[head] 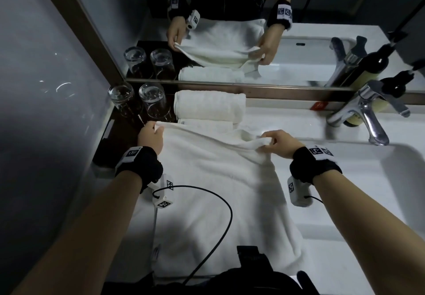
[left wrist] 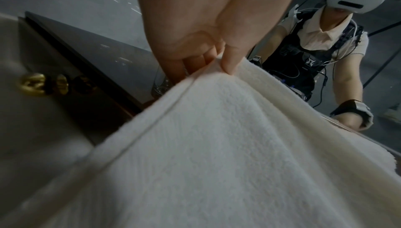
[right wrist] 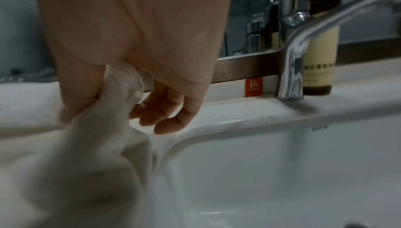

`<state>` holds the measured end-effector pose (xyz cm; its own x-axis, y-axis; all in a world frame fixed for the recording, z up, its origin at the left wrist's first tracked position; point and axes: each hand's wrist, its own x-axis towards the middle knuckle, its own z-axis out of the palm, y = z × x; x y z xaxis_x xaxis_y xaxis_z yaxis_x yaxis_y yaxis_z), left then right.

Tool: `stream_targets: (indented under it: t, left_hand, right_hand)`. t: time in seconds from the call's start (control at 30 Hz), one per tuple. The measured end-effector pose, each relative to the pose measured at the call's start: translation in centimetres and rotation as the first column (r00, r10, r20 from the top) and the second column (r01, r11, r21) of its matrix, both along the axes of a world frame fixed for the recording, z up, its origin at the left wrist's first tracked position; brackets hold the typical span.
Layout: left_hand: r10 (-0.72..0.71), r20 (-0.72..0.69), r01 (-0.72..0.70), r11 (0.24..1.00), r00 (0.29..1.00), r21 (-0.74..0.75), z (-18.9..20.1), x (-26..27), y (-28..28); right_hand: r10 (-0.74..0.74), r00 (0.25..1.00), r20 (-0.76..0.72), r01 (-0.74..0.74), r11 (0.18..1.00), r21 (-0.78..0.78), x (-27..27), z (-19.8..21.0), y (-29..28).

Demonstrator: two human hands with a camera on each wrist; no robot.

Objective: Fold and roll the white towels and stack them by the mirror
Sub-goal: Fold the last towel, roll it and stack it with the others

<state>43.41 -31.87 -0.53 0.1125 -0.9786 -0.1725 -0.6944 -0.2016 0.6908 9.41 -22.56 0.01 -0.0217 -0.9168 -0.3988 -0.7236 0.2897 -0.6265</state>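
Observation:
A large white towel [head: 213, 193] lies spread over the counter, its far edge lifted. My left hand [head: 150, 135] pinches the far left corner, thumb on top [left wrist: 230, 60]. My right hand [head: 279, 143] pinches the bunched far right corner of the towel [right wrist: 121, 84] between thumb and forefinger, the other fingers hanging loose above the basin rim. Two rolled white towels [head: 208, 107] lie stacked against the mirror [head: 230, 30], just beyond the lifted edge.
Two upturned glasses [head: 138, 101] stand on a dark tray [head: 108, 147] at the left. A chrome tap [head: 368, 115] and a soap bottle [right wrist: 319, 63] stand at the right behind the white basin [head: 391, 179]. A black cable [head: 218, 202] lies across the towel.

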Motion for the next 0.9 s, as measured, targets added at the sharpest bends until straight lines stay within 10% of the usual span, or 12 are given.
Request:
stream_targets:
  t: [0.17,0.6,0.77,0.9]
  left_hand:
    - [0.008,-0.006,-0.008,1.000,1.000,-0.005,-0.1,0.2,0.1]
    - [0.065,0.000,-0.065,0.996,0.998,-0.055,0.0,-0.5,-0.2]
    - [0.013,-0.071,-0.020,0.994,0.997,-0.108,0.3,-0.2,-0.3]
    - [-0.057,0.157,0.085,0.981,0.986,-0.176,0.7,-1.3,0.9]
  right_hand:
    - [-0.109,0.973,-0.206,0.116,0.993,0.022,-1.8,-0.2,0.3]
    - [-0.575,0.792,0.206,0.603,0.686,-0.407,-0.6,-0.7,-2.3]
    - [-0.460,0.885,0.071,0.464,0.863,-0.201,0.5,-1.7,-1.4]
    - [-0.362,0.931,-0.046,0.355,0.928,-0.116,2.0,-2.6,0.3]
